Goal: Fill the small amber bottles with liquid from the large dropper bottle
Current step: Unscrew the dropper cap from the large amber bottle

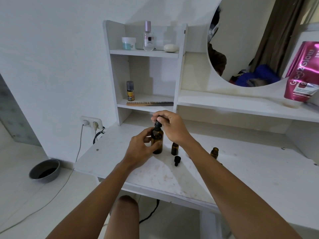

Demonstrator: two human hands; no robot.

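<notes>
Large dropper bottle (pixel 157 143) stands upright near the middle of the desk (pixel 259 173), held between both hands. The right grip (pixel 170 129) comes down from above and pinches the black dropper cap (pixel 157 124) at the bottle's neck. The left grip (pixel 140 144) is curled round the amber body from the side and steadies it. Whether the base rests on the desk or hangs just above it cannot be told. The cap looks seated on the neck, and one view does not show which way it is being turned.

Just beside the big bottle, to its right, stands a small amber bottle (pixel 174 149) with an open mouth. A loose black cap (pixel 177 160) lies on its side on the desk in front of it. A second small amber bottle (pixel 214 152), also uncapped, stands well apart to the right, beyond the right forearm. The glass is too dark to show how much liquid either holds.

I judge the step in hand to be freeing the dropper to draw liquid. The next move calls for lifting the dropper straight out of the neck without tipping the bottle. It then goes the short way to the nearer small bottle, with the tip centred over that narrow mouth before the bulb is squeezed.
</notes>
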